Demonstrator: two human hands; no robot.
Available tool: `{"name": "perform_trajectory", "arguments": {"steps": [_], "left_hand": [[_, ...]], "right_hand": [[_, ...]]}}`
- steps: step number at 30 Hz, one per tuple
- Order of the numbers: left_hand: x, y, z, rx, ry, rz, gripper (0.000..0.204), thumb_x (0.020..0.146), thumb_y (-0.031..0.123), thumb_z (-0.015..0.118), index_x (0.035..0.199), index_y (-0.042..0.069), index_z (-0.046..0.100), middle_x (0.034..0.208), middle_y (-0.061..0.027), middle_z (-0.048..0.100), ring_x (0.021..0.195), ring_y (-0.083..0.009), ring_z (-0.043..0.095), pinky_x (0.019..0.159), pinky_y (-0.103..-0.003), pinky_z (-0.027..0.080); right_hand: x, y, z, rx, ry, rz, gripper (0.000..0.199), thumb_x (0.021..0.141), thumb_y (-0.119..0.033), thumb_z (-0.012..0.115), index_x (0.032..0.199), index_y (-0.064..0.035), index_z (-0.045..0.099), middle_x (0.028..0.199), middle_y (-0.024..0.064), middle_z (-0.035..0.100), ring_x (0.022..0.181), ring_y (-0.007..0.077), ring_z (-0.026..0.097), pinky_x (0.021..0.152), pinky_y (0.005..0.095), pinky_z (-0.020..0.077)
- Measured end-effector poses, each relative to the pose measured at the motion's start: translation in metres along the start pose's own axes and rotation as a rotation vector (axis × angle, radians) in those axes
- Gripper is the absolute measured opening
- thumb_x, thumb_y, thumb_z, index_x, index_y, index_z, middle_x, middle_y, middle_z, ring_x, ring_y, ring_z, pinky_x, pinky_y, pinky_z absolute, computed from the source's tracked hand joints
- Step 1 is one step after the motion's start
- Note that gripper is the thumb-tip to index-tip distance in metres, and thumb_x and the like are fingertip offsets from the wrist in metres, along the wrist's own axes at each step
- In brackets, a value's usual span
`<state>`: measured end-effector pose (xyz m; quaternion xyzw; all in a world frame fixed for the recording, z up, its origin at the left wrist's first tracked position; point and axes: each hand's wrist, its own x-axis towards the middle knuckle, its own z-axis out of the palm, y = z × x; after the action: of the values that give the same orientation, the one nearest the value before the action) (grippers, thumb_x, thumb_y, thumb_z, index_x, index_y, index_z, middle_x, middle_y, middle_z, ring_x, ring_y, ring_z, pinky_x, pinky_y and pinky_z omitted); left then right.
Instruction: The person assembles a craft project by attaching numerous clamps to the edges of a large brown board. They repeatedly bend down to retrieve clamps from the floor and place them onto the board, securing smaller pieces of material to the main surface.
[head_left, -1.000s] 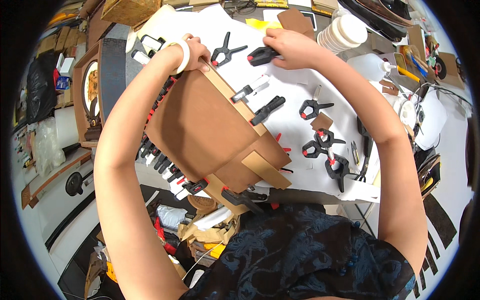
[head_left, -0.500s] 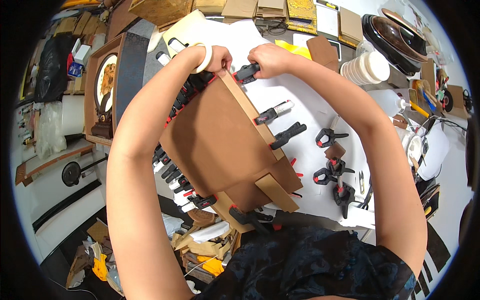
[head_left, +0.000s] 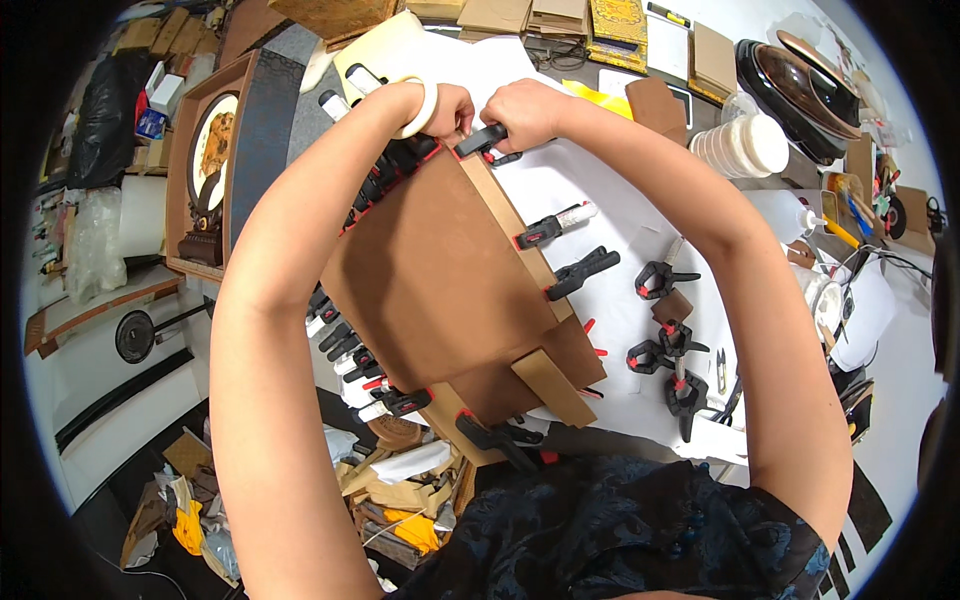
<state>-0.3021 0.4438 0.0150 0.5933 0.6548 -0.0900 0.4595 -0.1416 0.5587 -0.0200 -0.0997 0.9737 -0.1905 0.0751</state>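
A large brown panel (head_left: 430, 270) lies slantwise in front of me, with a light brown strip (head_left: 497, 205) along its right edge. At the far end of that strip my left hand (head_left: 450, 110) pinches with closed fingers; the exact contact is partly hidden. My right hand (head_left: 522, 112) grips a black spring clamp (head_left: 482, 140) whose red-padded jaw sits at the strip's far end. Farther down the strip, another clamp (head_left: 552, 226) and a black spring clamp (head_left: 583, 273) bite its edge. Several clamps (head_left: 345, 340) line the panel's left side.
Loose black spring clamps (head_left: 685, 393) lie on the white paper (head_left: 620, 325) to the right. A short brown strip (head_left: 553, 388) and a large clamp (head_left: 495, 435) are at the near edge. Stacked white cups (head_left: 745, 147) stand at the right, a framed box (head_left: 250, 160) at the left.
The clamp in my right hand has shifted and turned, its jaw now over the strip's far end. My left fingers have moved slightly right and up. The whole view has shifted a little.
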Motion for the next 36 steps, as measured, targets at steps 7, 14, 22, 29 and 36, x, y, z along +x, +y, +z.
{"name": "perform_trajectory", "arguments": {"steps": [7, 14, 22, 29, 36], "left_hand": [[-0.001, 0.006, -0.003, 0.063, 0.022, 0.024, 0.02, 0.075, -0.001, 0.073, 0.095, 0.002, 0.073, 0.078, -0.0064, 0.071, 0.072, -0.0182, 0.064, 0.067, -0.032, 0.052], [0.0, -0.004, -0.003, -0.007, -0.002, 0.06, 0.021, 0.075, -0.002, 0.074, 0.096, -0.001, 0.07, 0.075, -0.0049, 0.067, 0.071, -0.0156, 0.061, 0.067, -0.032, 0.051], [0.001, -0.003, -0.002, -0.003, -0.003, 0.028, 0.023, 0.074, -0.005, 0.074, 0.096, 0.0, 0.07, 0.075, -0.0043, 0.067, 0.07, -0.0145, 0.06, 0.067, -0.031, 0.051], [-0.003, 0.001, -0.003, 0.01, 0.022, 0.017, 0.023, 0.074, -0.005, 0.074, 0.097, -0.001, 0.069, 0.074, -0.003, 0.065, 0.07, -0.0136, 0.059, 0.067, -0.031, 0.05], [0.004, -0.009, 0.0, -0.009, 0.006, 0.045, 0.024, 0.074, -0.003, 0.074, 0.097, 0.0, 0.069, 0.075, -0.003, 0.065, 0.072, -0.0142, 0.06, 0.067, -0.031, 0.05]], "right_hand": [[-0.048, 0.029, -0.002, -0.094, 0.126, 0.087, 0.081, 0.061, -0.03, 0.092, 0.133, -0.011, 0.06, 0.129, 0.0077, 0.058, 0.126, 0.0294, 0.05, 0.102, 0.0463, 0.0459], [-0.068, 0.029, 0.014, -0.166, 0.13, -0.004, 0.051, 0.07, -0.018, 0.084, 0.113, -0.0024, 0.063, 0.121, 0.0099, 0.058, 0.121, 0.0287, 0.054, 0.099, 0.043, 0.0464], [-0.128, 0.01, 0.012, 0.005, 0.068, 0.182, 0.028, 0.077, -0.018, 0.069, 0.095, 0.0019, 0.065, 0.099, 0.0194, 0.066, 0.095, 0.0389, 0.067, 0.084, 0.0466, 0.0545], [-0.087, -0.004, 0.037, 0.204, -0.016, 0.009, 0.021, 0.073, -0.018, 0.072, 0.08, 0.0002, 0.066, 0.084, 0.0181, 0.067, 0.085, 0.0382, 0.067, 0.076, 0.0472, 0.0532], [-0.064, -0.008, 0.051, 0.186, -0.059, -0.091, 0.02, 0.072, -0.017, 0.072, 0.078, -0.0017, 0.06, 0.082, 0.0162, 0.064, 0.083, 0.0378, 0.064, 0.074, 0.0472, 0.0513]]}}
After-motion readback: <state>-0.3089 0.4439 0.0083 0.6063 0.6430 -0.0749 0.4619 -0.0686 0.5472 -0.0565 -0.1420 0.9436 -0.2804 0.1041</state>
